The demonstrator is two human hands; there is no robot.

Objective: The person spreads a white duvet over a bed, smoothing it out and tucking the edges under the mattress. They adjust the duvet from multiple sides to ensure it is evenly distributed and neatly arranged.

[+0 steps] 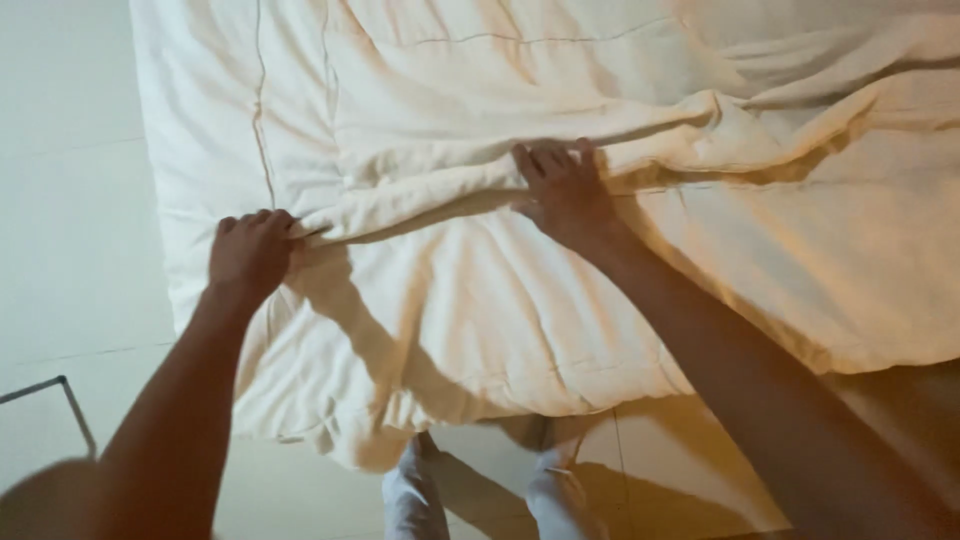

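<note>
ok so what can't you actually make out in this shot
Head view only:
- Left hand fingertips: curled into the fold of the white quilt.
- What lies under the quilt: covered.
- Quilt's far and right sides: cut off by the frame.
- Metal frame at left: mostly cut off.
- Feet: hidden by the quilt's edge.

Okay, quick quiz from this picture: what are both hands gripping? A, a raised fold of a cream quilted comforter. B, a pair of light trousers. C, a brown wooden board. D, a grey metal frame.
A: the left hand and the right hand each pinch the same raised fold of the cream comforter, which is spread on the pale floor.
</note>
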